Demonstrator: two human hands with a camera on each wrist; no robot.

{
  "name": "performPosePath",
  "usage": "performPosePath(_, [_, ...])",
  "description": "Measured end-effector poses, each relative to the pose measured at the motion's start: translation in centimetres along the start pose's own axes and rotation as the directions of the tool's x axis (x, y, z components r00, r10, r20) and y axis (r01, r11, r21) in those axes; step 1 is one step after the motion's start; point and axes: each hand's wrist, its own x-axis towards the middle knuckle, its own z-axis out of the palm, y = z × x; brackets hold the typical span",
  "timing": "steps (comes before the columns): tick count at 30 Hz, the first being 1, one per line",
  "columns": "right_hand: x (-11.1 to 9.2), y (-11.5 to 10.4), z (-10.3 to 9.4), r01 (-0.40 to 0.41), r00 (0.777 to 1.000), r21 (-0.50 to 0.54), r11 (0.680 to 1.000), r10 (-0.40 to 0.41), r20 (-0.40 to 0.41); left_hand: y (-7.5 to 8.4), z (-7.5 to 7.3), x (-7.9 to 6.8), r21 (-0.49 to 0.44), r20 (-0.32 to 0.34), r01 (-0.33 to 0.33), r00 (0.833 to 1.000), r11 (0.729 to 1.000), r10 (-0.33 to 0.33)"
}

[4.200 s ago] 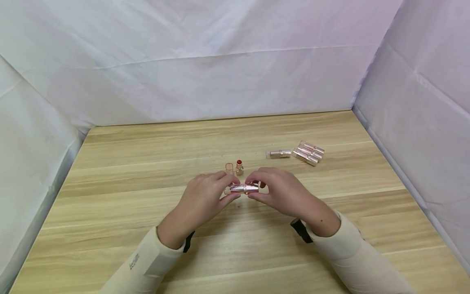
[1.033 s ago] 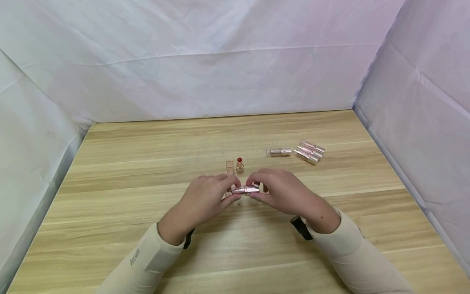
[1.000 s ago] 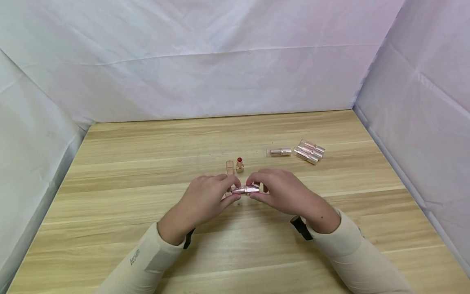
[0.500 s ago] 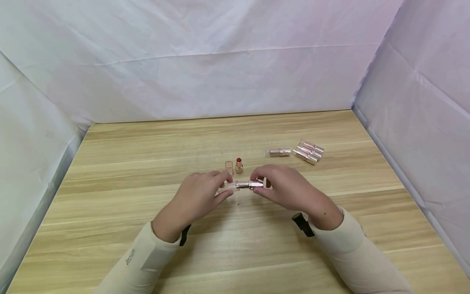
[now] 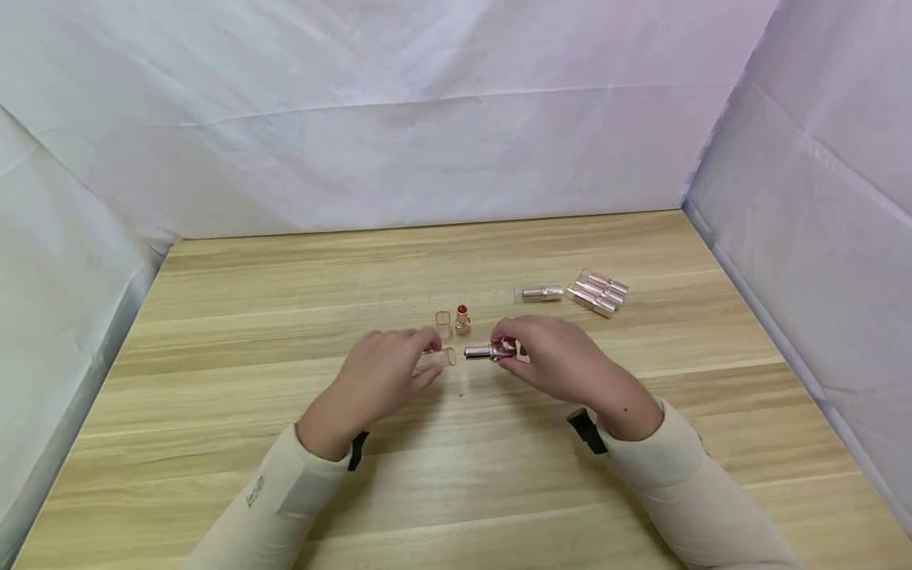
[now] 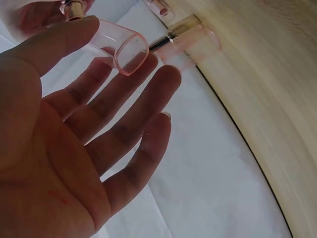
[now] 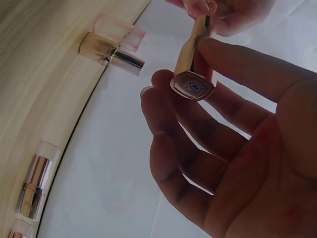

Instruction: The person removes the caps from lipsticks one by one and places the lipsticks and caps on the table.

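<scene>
The left hand pinches a cap just beside, not touching, the tube pinched in the right hand, where a careless backward nudge could topple the lipstick seemingly standing beyond.

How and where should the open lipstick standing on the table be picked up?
Probably by its gold base, pinched low from the right. The lipstick stands upright with its red tip bare on top, which a grip from above might smear, and a clear cap stands close by on the left.
</scene>
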Motion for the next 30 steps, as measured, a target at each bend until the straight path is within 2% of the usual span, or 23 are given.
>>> performPosePath(3, [0.4,0.2,0.3,0.003,1.0,0.027,1.0,-0.003,0.005,-0.5,0.4,0.2,-0.01,0.005,0.021,1.0,1.0,-0.021])
performPosePath(10, [1.6,0.7,1.6,-0.034,0.998,0.091,0.995,0.028,0.061,-1.5,1.6,1.1,-0.036,0.078,0.065,0.995,0.997,-0.062])
performPosePath(15, [2.3,1.5,2.1,-0.037,0.995,0.081,0.996,0.029,0.095,-2.0,1.8,1.5,-0.036,0.097,0.079,0.992,0.996,-0.075])
performPosePath(19, [2.8,2.0,2.6,-0.058,0.992,0.115,0.992,0.044,0.121,-2.3,1.9,1.9,-0.05,0.122,0.096,0.988,0.994,-0.089])
performPosePath(24, [3.6,2.5,3.5,-0.081,0.989,0.175,0.981,0.057,0.138,-2.4,2.0,2.4,-0.079,0.129,0.118,0.986,0.99,-0.107])
performPosePath(30, [4.4,2.6,4.2,-0.052,0.992,0.149,0.987,0.033,0.124,-2.6,2.2,2.8,-0.097,0.129,0.127,0.985,0.987,-0.114])
